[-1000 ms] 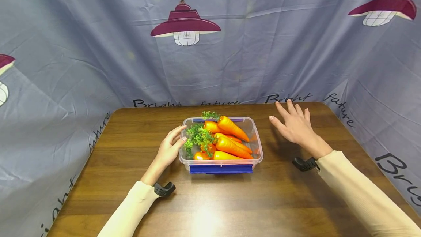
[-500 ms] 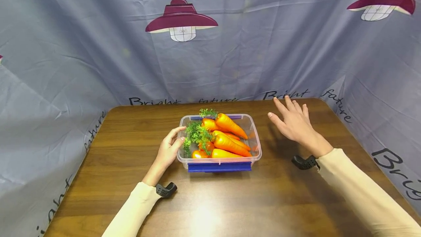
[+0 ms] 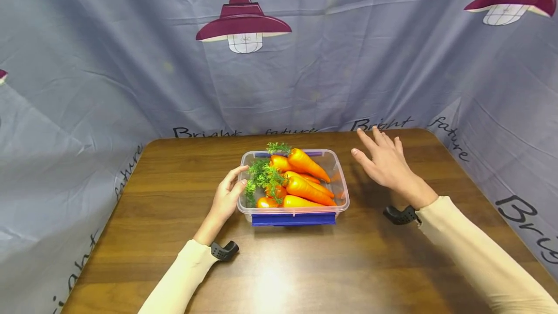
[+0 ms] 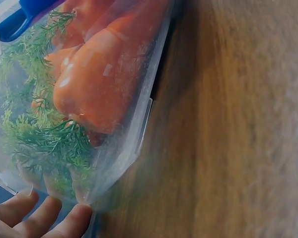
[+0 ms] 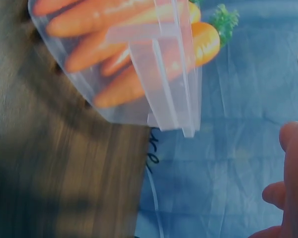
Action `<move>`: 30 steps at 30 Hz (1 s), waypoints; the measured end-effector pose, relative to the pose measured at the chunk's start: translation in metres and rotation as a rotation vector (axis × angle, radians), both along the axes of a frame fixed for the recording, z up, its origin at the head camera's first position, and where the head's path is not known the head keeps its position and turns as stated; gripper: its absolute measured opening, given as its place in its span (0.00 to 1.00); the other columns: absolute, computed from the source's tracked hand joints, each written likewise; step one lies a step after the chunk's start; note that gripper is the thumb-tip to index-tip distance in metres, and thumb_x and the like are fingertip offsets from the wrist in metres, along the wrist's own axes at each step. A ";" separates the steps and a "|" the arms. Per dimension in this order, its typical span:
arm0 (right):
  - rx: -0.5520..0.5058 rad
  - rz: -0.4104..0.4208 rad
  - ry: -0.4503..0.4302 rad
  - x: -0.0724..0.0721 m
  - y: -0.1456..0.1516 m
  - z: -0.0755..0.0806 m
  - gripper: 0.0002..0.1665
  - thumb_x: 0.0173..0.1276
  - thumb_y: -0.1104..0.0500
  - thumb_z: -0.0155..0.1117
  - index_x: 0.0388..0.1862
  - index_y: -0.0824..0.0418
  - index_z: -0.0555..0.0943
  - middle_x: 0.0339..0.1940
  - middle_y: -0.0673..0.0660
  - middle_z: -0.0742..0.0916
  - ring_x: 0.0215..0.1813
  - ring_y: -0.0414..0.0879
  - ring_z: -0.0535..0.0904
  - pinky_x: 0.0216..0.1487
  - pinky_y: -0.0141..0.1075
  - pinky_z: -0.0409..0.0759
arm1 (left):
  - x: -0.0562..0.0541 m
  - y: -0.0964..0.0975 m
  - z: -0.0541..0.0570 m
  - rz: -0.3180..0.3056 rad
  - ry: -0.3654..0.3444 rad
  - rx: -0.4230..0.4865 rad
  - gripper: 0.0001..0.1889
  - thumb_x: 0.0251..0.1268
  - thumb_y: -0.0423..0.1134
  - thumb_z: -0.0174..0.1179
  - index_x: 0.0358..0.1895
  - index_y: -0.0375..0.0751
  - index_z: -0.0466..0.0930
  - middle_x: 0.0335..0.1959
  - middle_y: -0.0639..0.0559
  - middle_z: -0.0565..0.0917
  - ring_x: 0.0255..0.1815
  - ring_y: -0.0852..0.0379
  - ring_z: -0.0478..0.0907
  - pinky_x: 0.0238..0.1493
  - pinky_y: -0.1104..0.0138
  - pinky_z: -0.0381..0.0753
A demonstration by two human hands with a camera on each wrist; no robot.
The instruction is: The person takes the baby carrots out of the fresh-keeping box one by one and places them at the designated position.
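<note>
A clear plastic food container (image 3: 344, 196) with blue side clips stands on the table, holding several orange carrots (image 3: 307, 190) with green leafy tops (image 3: 267, 174). At its left end is my left hand (image 3: 226, 196), with fingertips (image 4: 80, 216) against or very near the clear wall in the left wrist view. Its fingers are only slightly bent. To the right of the container, apart from it, my right hand (image 3: 387, 163) hovers above the table with fingers spread and nothing held. Only part of the right hand shows at the edge of the right wrist view.
The brown wooden table (image 3: 183, 178) reaches back to a grey-blue curtain (image 3: 279, 86) printed with lamps and lettering, which also hangs at both sides. Each wrist carries a black band device (image 3: 224, 251).
The right hand has shifted slightly left toward the container. The left hand stays at the container's left end. The head view has tilted a little.
</note>
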State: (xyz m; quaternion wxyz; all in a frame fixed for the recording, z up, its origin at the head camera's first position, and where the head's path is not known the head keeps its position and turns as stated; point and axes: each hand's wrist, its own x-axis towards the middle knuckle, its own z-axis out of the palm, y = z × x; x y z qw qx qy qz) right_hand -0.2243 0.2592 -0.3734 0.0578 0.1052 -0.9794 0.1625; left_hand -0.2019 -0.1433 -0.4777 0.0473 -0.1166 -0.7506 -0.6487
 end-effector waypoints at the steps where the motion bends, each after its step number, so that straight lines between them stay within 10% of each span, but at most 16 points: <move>1: 0.000 0.008 0.006 0.000 -0.002 -0.001 0.42 0.81 0.35 0.41 0.83 0.56 0.57 0.81 0.78 0.56 0.78 0.79 0.52 0.73 0.77 0.38 | 0.000 0.000 -0.001 0.000 0.001 0.002 0.22 0.76 0.29 0.49 0.70 0.33 0.70 0.76 0.35 0.68 0.64 0.40 0.76 0.55 0.79 0.75; 10: -0.019 0.122 0.027 0.006 -0.030 -0.010 0.36 0.81 0.42 0.48 0.81 0.57 0.62 0.80 0.74 0.63 0.79 0.73 0.58 0.75 0.75 0.41 | -0.001 0.002 -0.001 0.008 0.022 0.022 0.22 0.75 0.28 0.49 0.69 0.32 0.71 0.73 0.34 0.71 0.56 0.59 0.78 0.53 0.79 0.75; 23: -0.150 0.403 0.007 0.013 -0.087 -0.025 0.35 0.73 0.48 0.63 0.75 0.61 0.70 0.73 0.68 0.75 0.73 0.64 0.71 0.72 0.60 0.70 | -0.001 0.001 -0.001 -0.001 0.019 0.030 0.22 0.75 0.29 0.49 0.70 0.31 0.70 0.74 0.35 0.70 0.69 0.39 0.72 0.57 0.80 0.74; 30: -0.145 0.402 -0.010 0.017 -0.100 -0.031 0.35 0.70 0.47 0.66 0.72 0.59 0.75 0.72 0.67 0.75 0.71 0.62 0.74 0.70 0.58 0.74 | -0.001 0.002 -0.002 -0.003 0.019 0.041 0.22 0.75 0.28 0.49 0.70 0.30 0.70 0.74 0.33 0.70 0.72 0.38 0.69 0.57 0.81 0.73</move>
